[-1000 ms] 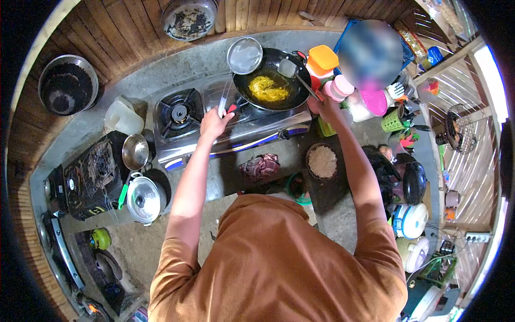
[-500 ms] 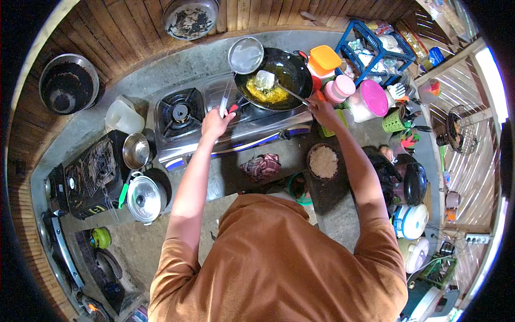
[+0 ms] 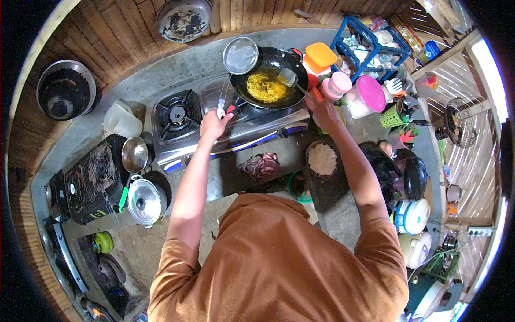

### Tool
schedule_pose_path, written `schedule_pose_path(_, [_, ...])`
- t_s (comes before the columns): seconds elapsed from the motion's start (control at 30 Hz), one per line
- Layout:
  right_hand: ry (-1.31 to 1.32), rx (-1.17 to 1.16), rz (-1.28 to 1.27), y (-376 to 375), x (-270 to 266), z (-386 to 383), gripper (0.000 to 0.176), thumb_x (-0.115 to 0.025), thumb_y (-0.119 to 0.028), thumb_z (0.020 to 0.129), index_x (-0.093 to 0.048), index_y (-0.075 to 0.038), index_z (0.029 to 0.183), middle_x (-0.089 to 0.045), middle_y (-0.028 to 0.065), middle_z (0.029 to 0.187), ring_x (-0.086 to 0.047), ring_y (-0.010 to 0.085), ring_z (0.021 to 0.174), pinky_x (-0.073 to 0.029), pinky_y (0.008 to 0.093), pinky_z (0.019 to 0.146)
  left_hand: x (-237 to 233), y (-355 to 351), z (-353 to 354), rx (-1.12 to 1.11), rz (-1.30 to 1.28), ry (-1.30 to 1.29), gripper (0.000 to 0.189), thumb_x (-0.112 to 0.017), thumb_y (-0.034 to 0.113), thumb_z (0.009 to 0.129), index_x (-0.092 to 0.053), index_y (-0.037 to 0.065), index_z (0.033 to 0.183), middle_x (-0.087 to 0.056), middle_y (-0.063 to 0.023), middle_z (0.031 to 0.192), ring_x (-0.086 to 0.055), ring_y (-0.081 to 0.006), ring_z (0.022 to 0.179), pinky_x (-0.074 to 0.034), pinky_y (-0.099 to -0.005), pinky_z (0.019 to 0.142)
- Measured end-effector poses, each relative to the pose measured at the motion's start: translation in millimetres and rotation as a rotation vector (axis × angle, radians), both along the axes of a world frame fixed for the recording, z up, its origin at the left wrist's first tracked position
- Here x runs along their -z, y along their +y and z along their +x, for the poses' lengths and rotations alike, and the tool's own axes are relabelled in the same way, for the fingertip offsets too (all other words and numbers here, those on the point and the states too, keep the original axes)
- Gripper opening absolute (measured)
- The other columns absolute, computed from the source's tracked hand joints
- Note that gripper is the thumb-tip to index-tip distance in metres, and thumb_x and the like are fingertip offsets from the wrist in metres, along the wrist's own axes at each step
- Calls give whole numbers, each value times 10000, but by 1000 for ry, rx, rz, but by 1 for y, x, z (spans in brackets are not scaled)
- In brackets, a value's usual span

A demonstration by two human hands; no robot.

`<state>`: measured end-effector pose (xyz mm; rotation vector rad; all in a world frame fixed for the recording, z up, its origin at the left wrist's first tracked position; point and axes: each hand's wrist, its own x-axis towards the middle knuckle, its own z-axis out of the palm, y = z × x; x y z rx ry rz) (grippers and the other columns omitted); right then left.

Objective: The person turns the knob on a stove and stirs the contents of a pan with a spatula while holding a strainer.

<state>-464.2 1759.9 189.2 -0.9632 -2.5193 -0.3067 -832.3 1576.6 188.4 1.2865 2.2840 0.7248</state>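
The person's own brown-shirted shoulders [image 3: 279, 263] fill the lower middle of the view and hide the near counter edge and whatever lies below the chest. Both hands are seen from the back, so the fingertips are tucked out of sight. The left hand [image 3: 213, 123] is curled closed round the lower end of a strainer [image 3: 241, 55] handle, with the mesh bowl resting on the wok's left rim. The right hand [image 3: 323, 110] is closed on the handle of a spatula [image 3: 288, 77], whose blade sits inside the wok [image 3: 279, 58], just right of the yellow food [image 3: 265, 87] heaped in its middle. What the food is exactly is hard to make out. The wok stands on the right burner of a two-burner stove [image 3: 257, 126], on a grey concrete counter [image 3: 161, 75] backed by a wooden plank wall [image 3: 123, 32]. The left burner [image 3: 177, 114] is bare. Right of the wok, lidded containers [image 3: 368, 94] and a blue crate [image 3: 370, 37] crowd close, touching or nearly so. A bowl of pale grains [image 3: 322, 159] sits just under the right forearm. A lidded pot [image 3: 144, 201] stands well apart on the left. The fisheye rim cuts off the far corners.
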Motion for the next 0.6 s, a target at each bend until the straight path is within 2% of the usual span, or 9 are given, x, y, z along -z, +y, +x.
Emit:
schedule_pose_path(0.07, [-187, 50, -252, -2, -13, -3, 339, -474, -112, 968, -565, -87, 1294, -604, 286, 1211, -620, 407, 1093, -517, 523, 893, -1, 0, 0, -4, -1, 1, 387, -760, 443, 836, -658, 85, 943, -720, -198, 926, -694, -392, 917, -534, -494, 805])
schedule_pose_path(0.1, [-186, 51, -252, -10, -29, -9, 339, -474, -112, 968, -565, -87, 1294, -604, 286, 1211, -620, 407, 1093, -517, 523, 893, 0, -1, 0, 6, 5, 14, 385, -758, 443, 838, -659, 87, 943, -720, -197, 928, -694, -392, 920, -534, -493, 806])
schedule_pose_path(0.17, [-40, 185, -310, -31, -69, -24, 210, -549, -97, 884, -604, 1, 1062, -660, 255, 1002, -684, 403, 827, -561, 494, 676, 2, -1, 0, 17, 12, 27, 383, -757, 443, 839, -659, 88, 943, -720, -196, 931, -693, -391, 922, -533, -491, 807])
schedule_pose_path(0.3, [-77, 280, -345, -32, -98, -30, 265, -556, -108, 877, -614, -29, 1124, -680, 239, 938, -693, 387, 803, -568, 495, 653, 3, 0, 0, 6, 0, 13, 392, -758, 455, 836, -657, 91, 938, -719, -193, 930, -693, -393, 919, -533, -487, 802])
schedule_pose_path(0.37, [-78, 285, -92, -28, -101, -25, 334, -573, -124, 873, -612, -73, 1201, -690, 222, 889, -704, 369, 801, -575, 485, 636, 4, -1, -1, -1, 1, 16, 398, -760, 462, 834, -654, 91, 933, -719, -191, 923, -693, -393, 913, -533, -486, 797])
schedule_pose_path(0.5, [-126, 245, -78, -35, -121, -19, 366, -531, -106, 889, -621, -118, 1243, -664, 196, 978, -694, 365, 778, -567, 467, 633, 10, 2, -8, -3, 37, -42, 408, -760, 473, 835, -642, 92, 918, -717, -185, 888, -695, -387, 883, -532, -473, 779])
schedule_pose_path(0.57, [-393, 271, -79, -53, -146, -25, 307, -542, -94, 888, -649, -98, 1175, -661, 183, 963, -693, 327, 746, -562, 441, 605, 15, 4, -12, -19, 40, -86, 405, -760, 472, 837, -638, 93, 916, -715, -184, 874, -695, -385, 873, -532, -468, 775])
schedule_pose_path(0.6, [-394, 270, -80, -61, -151, -26, 307, -542, -94, 888, -649, -98, 1175, -661, 183, 963, -693, 327, 746, -562, 441, 605, 18, 4, -14, -26, 59, -87, 397, -763, 464, 837, -636, 95, 915, -713, -179, 856, -697, -380, 863, -533, -467, 770])
